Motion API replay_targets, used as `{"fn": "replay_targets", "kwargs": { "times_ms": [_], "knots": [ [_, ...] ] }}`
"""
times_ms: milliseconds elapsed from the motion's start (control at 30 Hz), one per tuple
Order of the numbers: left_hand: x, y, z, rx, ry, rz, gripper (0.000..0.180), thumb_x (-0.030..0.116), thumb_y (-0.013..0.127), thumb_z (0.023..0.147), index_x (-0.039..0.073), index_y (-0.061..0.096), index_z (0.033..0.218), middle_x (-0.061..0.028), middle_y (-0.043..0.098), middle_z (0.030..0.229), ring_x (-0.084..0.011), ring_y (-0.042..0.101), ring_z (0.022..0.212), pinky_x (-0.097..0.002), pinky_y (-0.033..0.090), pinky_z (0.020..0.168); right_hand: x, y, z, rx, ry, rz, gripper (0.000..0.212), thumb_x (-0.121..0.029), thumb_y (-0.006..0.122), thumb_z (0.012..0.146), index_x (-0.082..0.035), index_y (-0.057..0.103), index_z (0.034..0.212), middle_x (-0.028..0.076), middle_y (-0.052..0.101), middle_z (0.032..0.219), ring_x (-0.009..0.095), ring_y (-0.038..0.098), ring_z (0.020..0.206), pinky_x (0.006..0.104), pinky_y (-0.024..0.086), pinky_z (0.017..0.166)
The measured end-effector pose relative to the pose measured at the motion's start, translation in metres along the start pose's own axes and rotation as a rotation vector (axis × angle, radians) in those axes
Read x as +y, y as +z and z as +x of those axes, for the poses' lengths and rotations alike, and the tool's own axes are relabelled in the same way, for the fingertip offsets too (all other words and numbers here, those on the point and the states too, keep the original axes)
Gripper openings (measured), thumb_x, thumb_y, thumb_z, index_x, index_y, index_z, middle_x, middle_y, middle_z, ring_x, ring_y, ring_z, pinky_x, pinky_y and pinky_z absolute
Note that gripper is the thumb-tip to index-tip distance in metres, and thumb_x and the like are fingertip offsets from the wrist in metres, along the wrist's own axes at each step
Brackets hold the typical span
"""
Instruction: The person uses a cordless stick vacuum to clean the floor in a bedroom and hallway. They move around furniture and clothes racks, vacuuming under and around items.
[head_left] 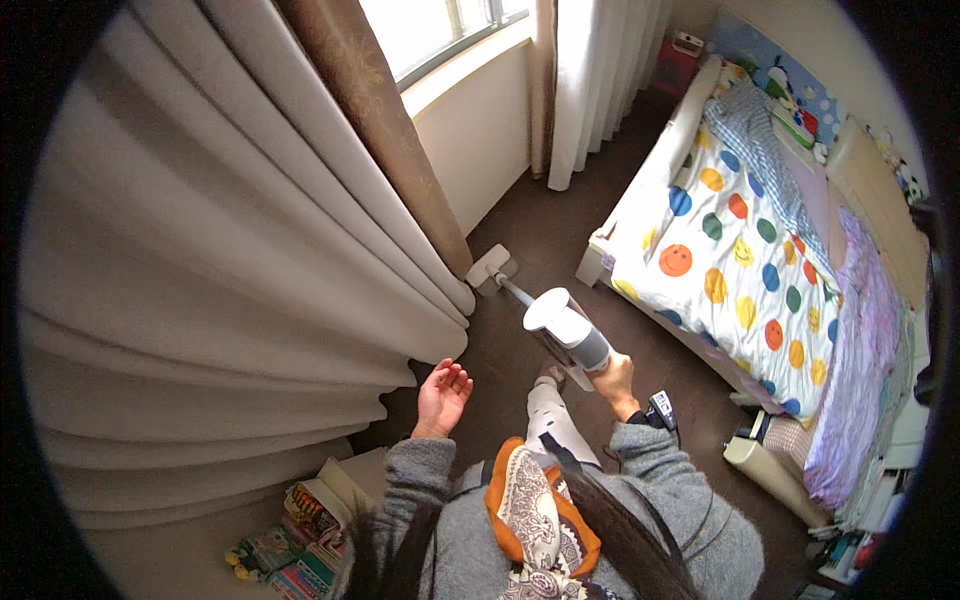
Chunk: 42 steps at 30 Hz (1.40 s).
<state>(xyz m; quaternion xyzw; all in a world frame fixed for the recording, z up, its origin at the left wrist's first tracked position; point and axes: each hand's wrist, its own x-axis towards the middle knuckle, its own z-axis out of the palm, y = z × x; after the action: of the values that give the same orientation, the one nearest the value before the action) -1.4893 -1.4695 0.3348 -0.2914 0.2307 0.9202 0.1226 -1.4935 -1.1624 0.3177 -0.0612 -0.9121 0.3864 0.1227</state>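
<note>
Head camera shows a white and grey stick vacuum cleaner (568,328) in the person's right hand (616,378), with the fingers wrapped around its handle. It slants over the dark brown floor (545,222) — its flat white floor head (490,267) sits just beside the long beige curtain (220,250). The left hand (442,398) is near the curtain too — palm showing, fingers loose and a bit bent. On the right, a dotted quilt (722,228) covers a bed (648,318).

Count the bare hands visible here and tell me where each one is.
2: the left hand, open and empty, is near the large pale curtain; the right hand is closed around the vacuum cleaner, partly hidden behind it.
</note>
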Motion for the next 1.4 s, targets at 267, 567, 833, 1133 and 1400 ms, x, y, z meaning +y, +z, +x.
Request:
{"fn": "replay_targets", "kwargs": {
  "times_ms": [267, 567, 833, 1133, 1400],
  "knots": [
    [0.047, 0.077, 0.089, 0.143, 0.062, -0.063, 0.016, 0.007, 0.047, 0.079, 0.01, 0.056, 0.091, -0.0033, 0.058, 0.082, -0.0175, 0.055, 0.078, -0.0353, 0.046, 0.076, 0.02, -0.033, 0.195, 0.144, -0.1, 0.017, 0.032, -0.018, 0.07, 0.055, -0.004, 0.061, 0.083, 0.018, 0.06, 0.069, 0.033, 0.06, 0.068, 0.0375, 0.048, 0.059],
    [0.102, 0.184, 0.182, -0.175, -0.022, 0.007, 0.016, 0.007, 0.046, 0.081, 0.008, 0.055, 0.093, -0.0041, 0.057, 0.084, -0.0168, 0.055, 0.078, -0.0329, 0.045, 0.078, 0.031, -0.018, 0.263, 0.276, 0.148, -0.048, 0.03, -0.02, 0.072, 0.058, 0.0, 0.063, 0.078, 0.019, 0.061, 0.069, 0.032, 0.061, 0.069, 0.0364, 0.048, 0.059],
    [0.173, 0.237, 0.242, -0.249, 0.094, 0.193, 0.033, 0.009, 0.044, 0.082, 0.011, 0.045, 0.115, -0.0048, 0.055, 0.098, -0.015, 0.052, 0.084, -0.0333, 0.043, 0.081, -0.009, 0.048, 0.327, 0.507, 0.391, -0.234, 0.027, -0.029, 0.07, 0.06, -0.005, 0.064, 0.071, 0.015, 0.06, 0.062, 0.032, 0.06, 0.062, 0.039, 0.045, 0.055],
    [0.232, 0.227, 0.24, -0.131, 0.241, 0.22, 0.059, 0.011, 0.042, 0.083, 0.022, 0.016, 0.134, -0.0096, 0.043, 0.119, -0.0162, 0.048, 0.086, -0.0319, 0.041, 0.081, 0.004, 0.066, 0.357, 0.656, 0.658, -0.096, 0.025, -0.026, 0.067, 0.062, -0.002, 0.062, 0.069, 0.013, 0.06, 0.061, 0.027, 0.06, 0.058, 0.0368, 0.044, 0.053],
    [0.242, 0.224, 0.245, -0.104, 0.225, 0.267, 0.063, 0.011, 0.041, 0.083, 0.021, 0.009, 0.136, -0.0087, 0.04, 0.121, -0.0157, 0.047, 0.088, -0.0325, 0.04, 0.084, -0.002, 0.205, 0.397, 0.716, 0.629, 0.683, 0.02, -0.02, 0.065, 0.067, 0.0, 0.061, 0.069, 0.007, 0.059, 0.059, 0.017, 0.058, 0.054, 0.0318, 0.044, 0.048]
  ]
}}
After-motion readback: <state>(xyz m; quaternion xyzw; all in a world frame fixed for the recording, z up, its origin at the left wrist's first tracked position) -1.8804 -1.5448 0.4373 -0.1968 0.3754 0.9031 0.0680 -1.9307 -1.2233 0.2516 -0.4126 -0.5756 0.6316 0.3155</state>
